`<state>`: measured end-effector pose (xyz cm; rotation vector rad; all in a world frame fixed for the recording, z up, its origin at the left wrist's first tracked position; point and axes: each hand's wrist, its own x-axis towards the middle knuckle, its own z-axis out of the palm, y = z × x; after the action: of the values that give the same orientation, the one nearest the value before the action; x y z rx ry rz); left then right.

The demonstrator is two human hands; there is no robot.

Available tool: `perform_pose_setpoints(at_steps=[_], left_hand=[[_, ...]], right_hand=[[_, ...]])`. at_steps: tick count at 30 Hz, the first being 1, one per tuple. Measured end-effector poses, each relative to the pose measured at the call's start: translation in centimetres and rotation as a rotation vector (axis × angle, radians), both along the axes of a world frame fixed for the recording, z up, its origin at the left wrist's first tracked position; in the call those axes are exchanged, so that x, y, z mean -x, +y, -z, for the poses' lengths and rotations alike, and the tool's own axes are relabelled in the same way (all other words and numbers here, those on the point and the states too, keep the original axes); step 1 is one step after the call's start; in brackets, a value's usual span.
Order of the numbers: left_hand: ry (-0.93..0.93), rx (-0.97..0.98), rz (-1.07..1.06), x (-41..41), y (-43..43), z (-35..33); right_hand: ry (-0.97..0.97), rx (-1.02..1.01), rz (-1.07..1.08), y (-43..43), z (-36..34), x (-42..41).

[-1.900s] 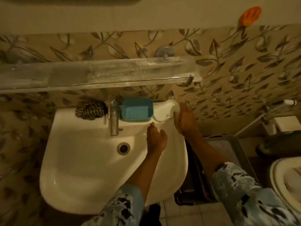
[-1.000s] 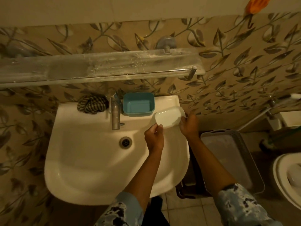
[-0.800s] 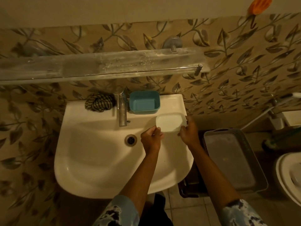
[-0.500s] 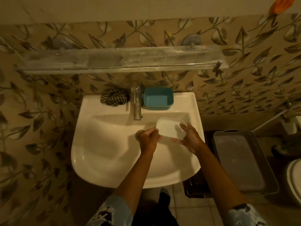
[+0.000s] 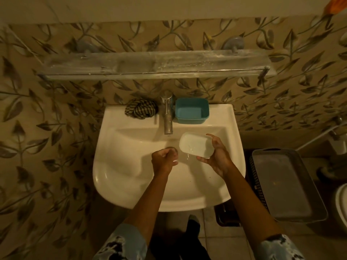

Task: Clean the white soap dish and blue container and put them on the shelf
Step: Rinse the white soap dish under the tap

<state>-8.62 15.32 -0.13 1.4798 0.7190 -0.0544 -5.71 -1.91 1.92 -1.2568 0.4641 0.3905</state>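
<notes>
Two things to clean and from what I can see neither one is finished yet, so we're early on

Head cam, the only view I get: the right hand [image 5: 217, 158] is gripping the white soap dish [image 5: 196, 145] by its right end, fingers wrapped around the edge. It's held tilted over the basin of the sink [image 5: 131, 184], just right of and below the tap [image 5: 168, 117]. I can't see any water coming out of the tap. The left hand [image 5: 164, 159] is curled up over the drain, apart from the dish. Can't tell if it's got anything small in it, there's a pale glint by the fingers and that's all.

The blue container [image 5: 191, 110] sits untouched on the back ledge of the sink, right beside the tap, with a checked cloth [image 5: 141, 109] bunched up on the other side. The glass shelf [image 5: 150, 62] above has nothing on it that I can make out.

So my read: dish wash is only getting started, then the container, then both go up on the shelf
</notes>
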Motion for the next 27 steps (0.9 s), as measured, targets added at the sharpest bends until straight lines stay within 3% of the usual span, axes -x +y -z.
perform_pose_setpoints(at_steps=[14,27], left_hand=[[0.113,-0.188,-0.103,3.0,6.5,0.9],[0.116,-0.189,-0.132,3.7,6.7,0.4]], right_hand=[[-0.267,0.238,-0.001,0.6,-1.7,0.8],[-0.394,0.338,-0.008,0.3,-4.8,1.1]])
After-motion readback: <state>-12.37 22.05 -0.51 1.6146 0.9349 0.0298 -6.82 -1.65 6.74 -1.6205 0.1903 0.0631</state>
